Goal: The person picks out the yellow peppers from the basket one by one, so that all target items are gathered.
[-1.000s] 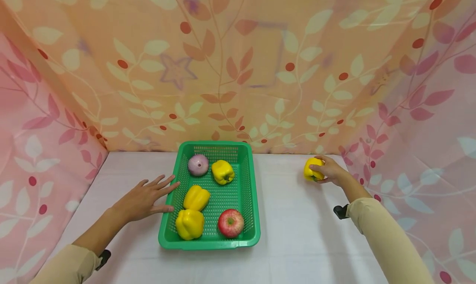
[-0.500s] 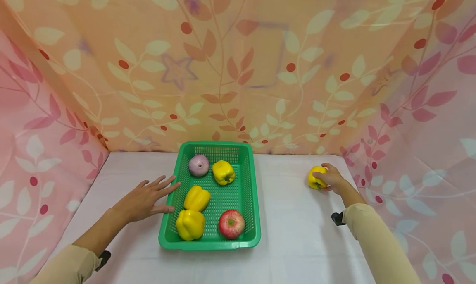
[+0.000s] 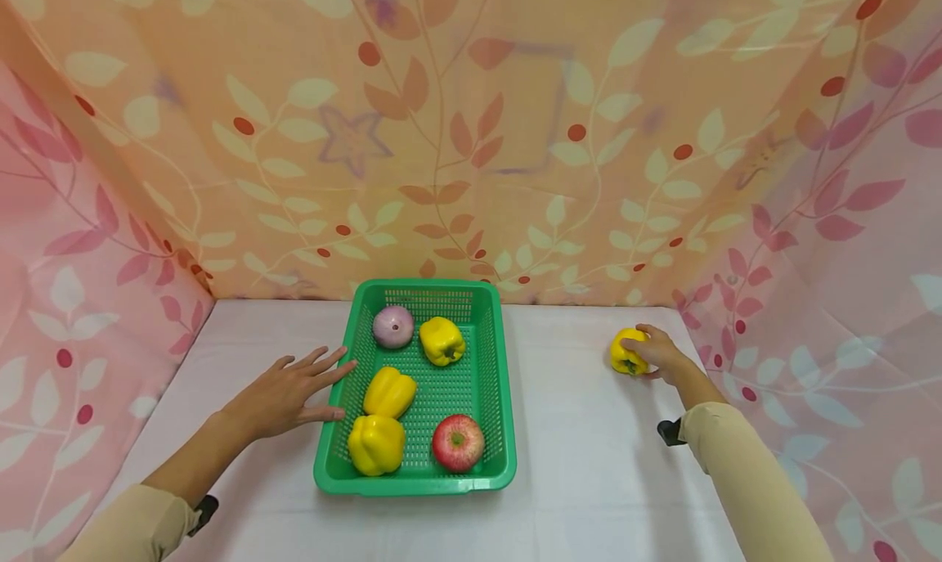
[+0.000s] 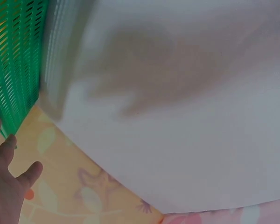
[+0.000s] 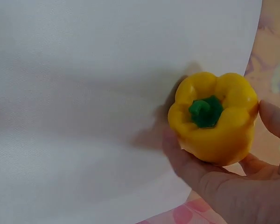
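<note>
On the right side of the white table, my right hand (image 3: 660, 353) grips a yellow bell pepper (image 3: 628, 352) between thumb and fingers. In the right wrist view the pepper (image 5: 214, 119) shows its green stem, with the thumb on one side and fingers on the other. My left hand (image 3: 283, 394) has its fingers spread at the left rim of a green plastic basket (image 3: 504, 382); whether it touches the rim I cannot tell. In the left wrist view that hand (image 4: 9, 172) appears beside the perforated basket wall (image 4: 16, 60).
Inside the basket lie a purple onion (image 3: 393, 327), a red apple (image 3: 458, 443) and three yellow bell peppers, one near the back (image 3: 442, 341) and two at the left (image 3: 390, 393). Patterned curtains (image 3: 456, 137) enclose the white table (image 3: 574, 431) at the back and both sides.
My right hand and the yellow bell pepper have shifted slightly right and toward me since one second ago, then stayed nearly still. The left hand and basket have not moved.
</note>
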The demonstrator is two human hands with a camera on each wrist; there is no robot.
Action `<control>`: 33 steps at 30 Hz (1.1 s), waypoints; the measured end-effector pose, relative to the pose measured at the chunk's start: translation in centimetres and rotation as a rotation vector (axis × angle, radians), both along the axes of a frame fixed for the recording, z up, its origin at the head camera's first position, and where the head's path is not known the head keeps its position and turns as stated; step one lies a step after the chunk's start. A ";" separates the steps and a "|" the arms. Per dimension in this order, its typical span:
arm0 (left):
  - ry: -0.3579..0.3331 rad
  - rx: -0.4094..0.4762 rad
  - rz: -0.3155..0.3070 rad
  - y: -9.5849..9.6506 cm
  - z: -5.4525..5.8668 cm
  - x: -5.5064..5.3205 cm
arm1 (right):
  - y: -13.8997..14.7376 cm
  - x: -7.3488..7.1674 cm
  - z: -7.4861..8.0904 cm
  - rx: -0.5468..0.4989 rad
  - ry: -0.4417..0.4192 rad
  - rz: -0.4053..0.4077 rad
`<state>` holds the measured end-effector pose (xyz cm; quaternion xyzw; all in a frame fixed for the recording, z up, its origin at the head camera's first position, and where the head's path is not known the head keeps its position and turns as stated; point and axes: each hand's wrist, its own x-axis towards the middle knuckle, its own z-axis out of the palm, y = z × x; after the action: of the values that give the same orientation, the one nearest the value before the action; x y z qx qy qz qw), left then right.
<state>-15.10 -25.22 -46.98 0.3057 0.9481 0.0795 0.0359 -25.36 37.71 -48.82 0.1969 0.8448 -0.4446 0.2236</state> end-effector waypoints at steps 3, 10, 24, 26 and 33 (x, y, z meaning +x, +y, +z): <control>0.006 0.007 -0.007 0.0 -0.1 0.0 | 0.2 -0.1 0.2 0.021 -0.017 0.004; 0.004 0.011 -0.010 0.1 0.2 -0.1 | 0.1 -0.6 1.3 0.064 0.045 0.032; 0.009 0.017 -0.012 0.0 0.3 0.0 | -7.4 -2.2 6.3 -0.073 0.247 0.244; 0.007 0.016 -0.011 0.0 0.3 0.0 | -8.9 -2.2 6.9 -0.131 0.254 0.257; -0.009 0.026 -0.001 -0.1 0.1 0.0 | -14.6 -2.4 8.5 -0.308 0.248 0.337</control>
<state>-15.06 -25.28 -46.91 0.3061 0.9467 0.0932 0.0361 -27.73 23.14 -40.30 -0.0389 0.8088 -0.5453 0.2166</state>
